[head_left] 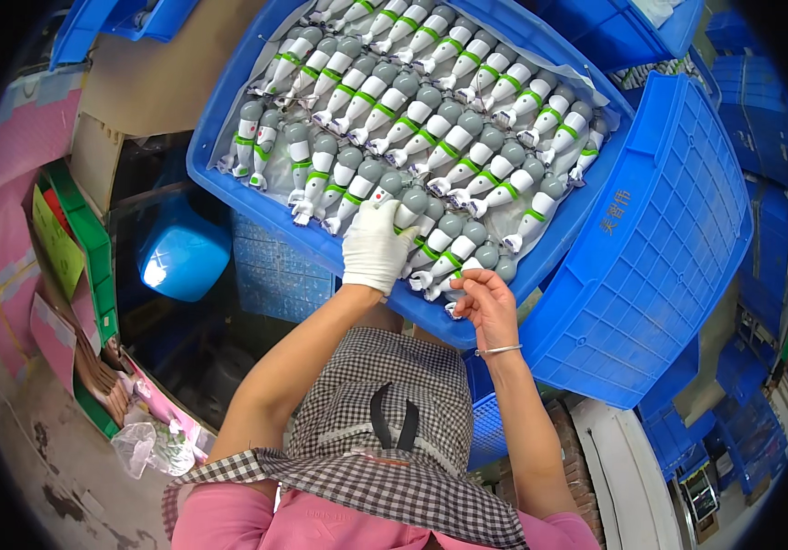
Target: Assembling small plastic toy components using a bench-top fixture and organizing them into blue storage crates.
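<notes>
Head camera shows right hand (488,307) overlapping tub's rim (428,316).

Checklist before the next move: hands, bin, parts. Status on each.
1. Left hand gloved: ok, covered in white.
2. Right hand gloved: not ok, bare.
3. Wrists free of jewellery: not ok, silvery bangle on the right.
4. Blue bin open: ok, top uncovered.
5. White-and-grey devices in rows: ok, mostly side by side.
6. Firm grip on a device: cannot tell, contact is partly hidden.
</notes>
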Demonstrator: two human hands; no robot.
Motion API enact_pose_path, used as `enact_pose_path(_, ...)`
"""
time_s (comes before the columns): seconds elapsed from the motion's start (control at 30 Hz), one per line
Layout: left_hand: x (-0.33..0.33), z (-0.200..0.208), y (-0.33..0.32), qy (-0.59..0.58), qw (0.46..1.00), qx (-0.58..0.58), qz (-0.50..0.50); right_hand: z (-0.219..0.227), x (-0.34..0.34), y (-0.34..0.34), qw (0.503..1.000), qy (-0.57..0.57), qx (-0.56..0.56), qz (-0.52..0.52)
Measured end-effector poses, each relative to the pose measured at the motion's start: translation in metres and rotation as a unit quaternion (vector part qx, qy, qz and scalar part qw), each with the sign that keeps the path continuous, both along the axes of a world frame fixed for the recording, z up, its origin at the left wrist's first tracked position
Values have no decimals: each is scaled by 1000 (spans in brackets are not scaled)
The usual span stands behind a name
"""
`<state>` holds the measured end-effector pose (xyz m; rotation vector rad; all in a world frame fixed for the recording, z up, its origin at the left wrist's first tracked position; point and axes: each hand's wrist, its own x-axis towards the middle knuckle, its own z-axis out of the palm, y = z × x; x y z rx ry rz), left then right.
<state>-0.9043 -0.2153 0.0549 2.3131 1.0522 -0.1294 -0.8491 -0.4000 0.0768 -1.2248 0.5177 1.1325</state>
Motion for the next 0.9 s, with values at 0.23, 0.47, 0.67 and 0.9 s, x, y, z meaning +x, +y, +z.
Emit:
enact_pose_path(0.23,-7,-6,-7,-58,998,1,33,0,2,-5,1000,7,-1,6)
enact_pose_path(0.47,-2,-10,0,-72,997,27,0,2,3,2,1000,-7,-3,13)
enact_pose_path(0.67,-15,-11,5,-89,995,25,-42,4,7,48,903,-326,-131,247)
enact_pose_path(0.9,-28,-19,33,-127,992,-3,-9,-46,23,111,679,-614,-184,358)
